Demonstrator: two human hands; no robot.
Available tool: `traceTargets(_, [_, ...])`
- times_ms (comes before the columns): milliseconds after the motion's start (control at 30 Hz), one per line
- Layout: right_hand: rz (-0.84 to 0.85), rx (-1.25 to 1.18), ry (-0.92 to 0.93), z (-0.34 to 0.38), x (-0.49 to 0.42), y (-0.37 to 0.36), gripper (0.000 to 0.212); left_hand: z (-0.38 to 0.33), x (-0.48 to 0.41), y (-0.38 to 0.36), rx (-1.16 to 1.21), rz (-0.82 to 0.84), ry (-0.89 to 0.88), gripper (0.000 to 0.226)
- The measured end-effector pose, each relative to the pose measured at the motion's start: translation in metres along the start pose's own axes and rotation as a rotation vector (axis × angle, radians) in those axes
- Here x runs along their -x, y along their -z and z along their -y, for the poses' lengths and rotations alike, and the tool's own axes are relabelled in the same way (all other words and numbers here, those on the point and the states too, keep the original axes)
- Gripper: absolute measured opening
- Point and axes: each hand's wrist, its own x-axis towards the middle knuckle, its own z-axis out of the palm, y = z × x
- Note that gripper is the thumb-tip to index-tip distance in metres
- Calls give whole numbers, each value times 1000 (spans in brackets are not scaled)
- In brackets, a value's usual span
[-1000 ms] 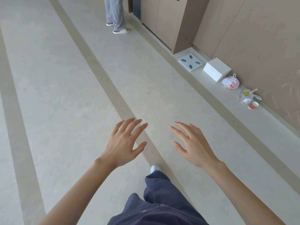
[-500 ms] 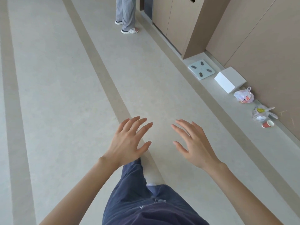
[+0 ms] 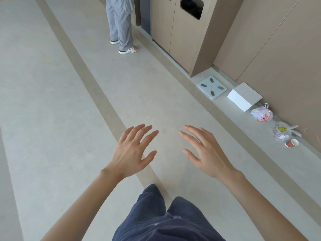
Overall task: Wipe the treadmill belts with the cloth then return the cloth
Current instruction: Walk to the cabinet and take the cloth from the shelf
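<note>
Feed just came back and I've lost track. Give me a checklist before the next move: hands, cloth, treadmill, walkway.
1. Left hand free: ok, fingers spread, holding nothing.
2. Right hand free: ok, same.
3. Cloth in view: not ok, none visible.
4. Treadmill in view: not ok, only floor shows.
5. Walkway ahead: ok, but a person stands by the cabinet.
6. Belts wiped: cannot tell.

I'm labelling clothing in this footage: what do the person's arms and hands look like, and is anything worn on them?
The left hand and right hand wear no gloves, rings or watch. Both forearms are bare to the frame edge, with no sleeves in view. Dark blue trousers show below.
</note>
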Motion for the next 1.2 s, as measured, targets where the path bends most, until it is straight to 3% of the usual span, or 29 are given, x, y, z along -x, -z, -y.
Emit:
traceTargets(167, [-18,-13,-14,-14,-57,-13,44,37,-42,9,19,3,11,55])
traceTargets(433, [101,-17,-39,-65,-131,-42,47,79,-120,-9,30,61,11,52])
traceTargets(1000, [-22,-49,-68,-245,-380,-6,46,168,-418,24,37,-56,18,54])
traceTargets(1200, [34,-62,-101,-281,-431,-15,48,196,-483,17,19,6,1,54])
